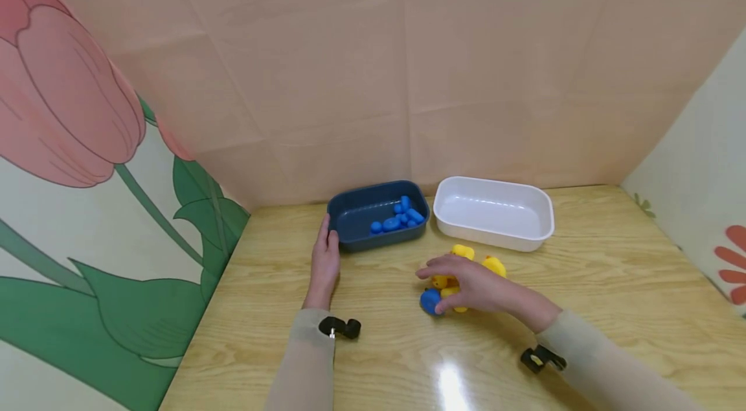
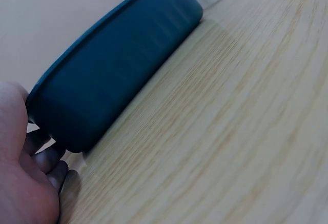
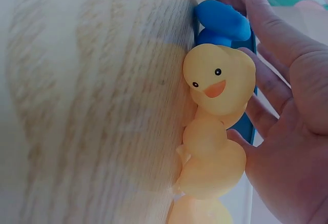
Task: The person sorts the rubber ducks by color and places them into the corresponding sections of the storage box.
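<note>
My left hand rests against the left end of a dark blue basin, fingers nearly straight. In the left wrist view its fingertips are right at the basin's end, low by the table. Over a small cluster of yellow rubber ducks hangs my right hand, fingers and thumb spread apart. A rounded blue toy lies at the cluster's left, my right thumb at its edge. In the right wrist view one duck faces the camera beside the blue toy, with the fingers behind them.
Several small blue toys lie in the right part of the dark blue basin. A white basin stands to its right, close beside it. Both are near the pinkish backdrop at the back of the wooden table.
</note>
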The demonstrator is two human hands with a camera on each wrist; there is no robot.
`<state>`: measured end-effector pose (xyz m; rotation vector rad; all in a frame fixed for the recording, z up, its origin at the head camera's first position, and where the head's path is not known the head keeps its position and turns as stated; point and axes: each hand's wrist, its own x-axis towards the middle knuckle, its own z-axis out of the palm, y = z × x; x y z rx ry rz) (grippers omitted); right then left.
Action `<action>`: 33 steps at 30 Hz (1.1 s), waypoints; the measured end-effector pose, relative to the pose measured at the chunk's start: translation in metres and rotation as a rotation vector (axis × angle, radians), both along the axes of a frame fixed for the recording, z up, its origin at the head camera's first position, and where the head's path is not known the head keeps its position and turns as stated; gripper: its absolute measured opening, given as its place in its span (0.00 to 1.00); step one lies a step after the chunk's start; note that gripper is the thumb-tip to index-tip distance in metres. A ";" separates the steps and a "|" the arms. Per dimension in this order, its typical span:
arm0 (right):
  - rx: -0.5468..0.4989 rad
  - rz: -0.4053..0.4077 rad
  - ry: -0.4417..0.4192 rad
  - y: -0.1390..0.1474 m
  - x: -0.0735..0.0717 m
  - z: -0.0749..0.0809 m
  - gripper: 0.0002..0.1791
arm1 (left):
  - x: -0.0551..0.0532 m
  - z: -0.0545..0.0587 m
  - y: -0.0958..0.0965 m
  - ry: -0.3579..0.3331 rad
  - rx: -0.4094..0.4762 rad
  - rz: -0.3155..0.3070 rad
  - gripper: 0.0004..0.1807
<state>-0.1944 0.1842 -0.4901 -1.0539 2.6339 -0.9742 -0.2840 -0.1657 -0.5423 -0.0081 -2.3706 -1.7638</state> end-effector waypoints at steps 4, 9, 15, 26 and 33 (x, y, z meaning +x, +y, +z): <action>0.006 0.020 0.001 0.000 0.000 0.000 0.37 | 0.001 0.001 0.000 -0.005 0.001 0.002 0.31; 0.038 0.036 0.016 0.000 -0.001 0.001 0.37 | 0.002 0.002 0.000 -0.013 0.008 0.003 0.31; 0.086 0.049 0.056 -0.001 -0.001 0.001 0.36 | 0.003 0.004 0.000 -0.009 0.003 0.000 0.31; 0.088 0.051 0.036 -0.001 -0.001 0.002 0.30 | 0.004 0.005 0.000 -0.011 -0.006 -0.001 0.31; 0.070 0.045 0.029 -0.003 0.001 0.003 0.27 | 0.002 0.004 0.001 -0.003 0.005 0.004 0.31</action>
